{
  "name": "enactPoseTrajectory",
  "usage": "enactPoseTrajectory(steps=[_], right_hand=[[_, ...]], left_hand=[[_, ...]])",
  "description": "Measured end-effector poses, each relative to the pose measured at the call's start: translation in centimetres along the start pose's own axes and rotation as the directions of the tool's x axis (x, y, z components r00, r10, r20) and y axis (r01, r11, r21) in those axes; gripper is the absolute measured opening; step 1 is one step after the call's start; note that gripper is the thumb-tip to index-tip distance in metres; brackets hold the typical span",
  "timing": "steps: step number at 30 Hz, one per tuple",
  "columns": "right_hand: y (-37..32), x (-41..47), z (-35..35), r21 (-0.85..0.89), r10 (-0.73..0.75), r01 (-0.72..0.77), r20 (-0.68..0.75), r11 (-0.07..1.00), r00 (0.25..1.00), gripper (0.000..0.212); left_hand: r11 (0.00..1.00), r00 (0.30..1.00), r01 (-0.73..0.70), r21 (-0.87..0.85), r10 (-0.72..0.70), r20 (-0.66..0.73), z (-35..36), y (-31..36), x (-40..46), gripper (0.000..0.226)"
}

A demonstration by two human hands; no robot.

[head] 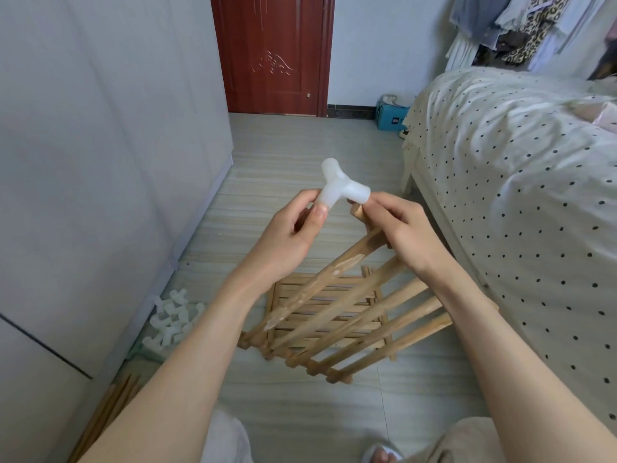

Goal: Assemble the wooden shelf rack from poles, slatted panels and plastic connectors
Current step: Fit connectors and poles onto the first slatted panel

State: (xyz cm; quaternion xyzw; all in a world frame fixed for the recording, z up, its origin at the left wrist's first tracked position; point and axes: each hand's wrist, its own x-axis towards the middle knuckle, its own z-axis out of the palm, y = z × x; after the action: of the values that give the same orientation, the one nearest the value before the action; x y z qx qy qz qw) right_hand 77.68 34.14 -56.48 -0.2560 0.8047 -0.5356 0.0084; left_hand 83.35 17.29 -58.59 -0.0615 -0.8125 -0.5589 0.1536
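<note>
While the right hand (397, 225) is gripping the slatted panel (350, 312) at its pole end, the left hand (287, 228) is pinching a plastic connector (340, 187) beside that end, seemingly aligning its socket.

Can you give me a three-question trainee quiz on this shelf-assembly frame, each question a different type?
1. True or false: the translucent white three-way plastic connector is already pushed fully onto the wooden slatted panel.
2. Which hand pinches the connector from below? A) left hand B) right hand C) neither
3. Fill in: the pile of spare white plastic connectors lies on the floor beside the ___ wall panel.

Key:
1. False; the panel's corner peg end is bare, just below the connector's socket.
2. A
3. grey
</note>
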Motion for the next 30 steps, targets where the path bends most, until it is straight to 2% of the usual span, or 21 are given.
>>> enactPoseTrajectory(steps=[6,11,18,23,27,30], right_hand=[[0.2,0.0,0.2,-0.076,0.003,-0.001,0.023,0.997,1.000,0.014],[0.3,0.2,1.0,-0.093,0.011,-0.008,0.033,0.996,0.999,0.023],[0.3,0.5,1.7,-0.125,0.021,-0.017,0.028,0.992,0.999,0.017],[0.5,0.3,2.0,-0.114,-0.037,0.044,0.066,0.992,0.997,0.016],[0.5,0.2,3.2,-0.145,-0.092,0.109,0.117,0.983,0.989,0.016],[0.4,0.2,3.8,-0.215,-0.100,0.137,0.175,0.967,0.979,0.020]], left_hand=[[0.999,0.999,0.048,-0.024,-0.048,-0.012,-0.3,-0.5,-0.2,0.019],[0.994,0.992,0.113,-0.003,-0.113,-0.052,0.1,-1.2,0.0,0.022],[0.988,0.986,0.151,-0.011,-0.151,-0.075,0.2,-1.8,-0.2,0.023],[0.954,0.975,0.207,-0.215,-0.219,-0.036,-0.8,-1.5,-0.5,0.020],[0.975,0.969,0.207,-0.081,-0.216,-0.119,-1.0,-1.0,-0.4,0.048],[0.964,0.939,0.255,-0.070,-0.264,-0.221,-0.5,-0.9,-0.1,0.040]])
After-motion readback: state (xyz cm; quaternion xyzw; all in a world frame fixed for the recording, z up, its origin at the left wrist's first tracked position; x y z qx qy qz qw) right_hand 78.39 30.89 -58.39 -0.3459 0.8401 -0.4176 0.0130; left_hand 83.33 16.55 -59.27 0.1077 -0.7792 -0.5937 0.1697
